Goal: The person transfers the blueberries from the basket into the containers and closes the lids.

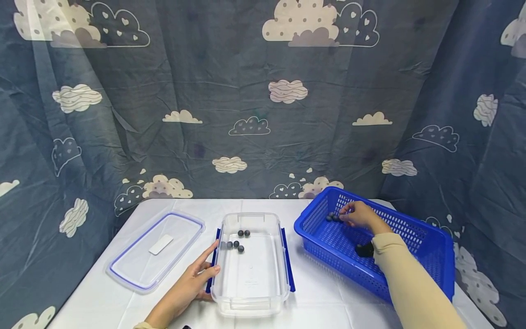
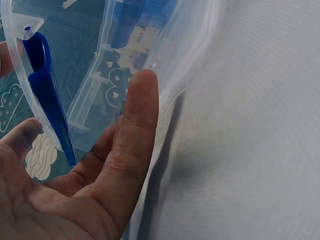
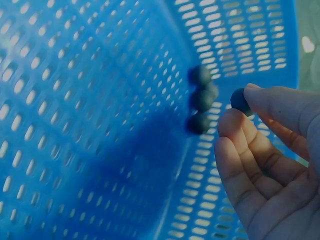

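Inside the blue basket, my right hand pinches a small dark ball between thumb and fingertips. Several more dark balls lie grouped by the basket wall beside it. My left hand touches the left side of a clear plastic container, its fingers mostly straight along the blue side latch. The container has no lid on it, and several dark balls lie in its left and far part.
A clear lid with a blue seal lies flat left of the container, with a white label on it. Everything stands on a white-covered table. A dark curtain with cloud prints surrounds the back and sides.
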A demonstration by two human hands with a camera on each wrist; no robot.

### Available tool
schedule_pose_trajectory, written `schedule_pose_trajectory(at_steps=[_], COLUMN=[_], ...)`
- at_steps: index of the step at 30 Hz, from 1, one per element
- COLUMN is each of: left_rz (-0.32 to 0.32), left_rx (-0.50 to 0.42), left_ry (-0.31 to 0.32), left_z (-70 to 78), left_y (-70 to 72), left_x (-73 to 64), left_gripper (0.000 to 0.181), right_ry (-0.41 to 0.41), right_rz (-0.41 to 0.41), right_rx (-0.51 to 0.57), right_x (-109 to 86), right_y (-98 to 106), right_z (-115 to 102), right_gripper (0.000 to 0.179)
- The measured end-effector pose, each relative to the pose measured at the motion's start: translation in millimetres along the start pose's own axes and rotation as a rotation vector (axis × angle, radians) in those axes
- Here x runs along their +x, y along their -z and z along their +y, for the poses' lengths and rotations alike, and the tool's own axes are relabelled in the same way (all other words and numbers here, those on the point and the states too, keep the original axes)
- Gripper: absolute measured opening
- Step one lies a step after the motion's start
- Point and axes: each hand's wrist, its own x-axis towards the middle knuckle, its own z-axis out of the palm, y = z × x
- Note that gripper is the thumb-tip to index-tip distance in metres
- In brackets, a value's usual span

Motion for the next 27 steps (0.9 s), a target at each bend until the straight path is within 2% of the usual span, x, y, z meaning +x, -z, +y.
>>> schedule_pose_trajectory(at_steps=[6, 27], left_rz=[0.005, 0.009], left_rx=[0.003, 0.012], left_ry=[-0.001, 0.002], left_z=[-0.1, -0.9], left_y=[-0.6, -0.9], left_x=[-0.1, 0.3], left_gripper=[0.075, 0.074], right_ry=[0.012, 0.202], right_rz=[-0.010, -0.037], right_rx=[-0.018, 0.014], right_x=[-8.4, -18.6], right_y=[1, -10], right_z=[-24, -95], right_gripper=[0.022, 0.027])
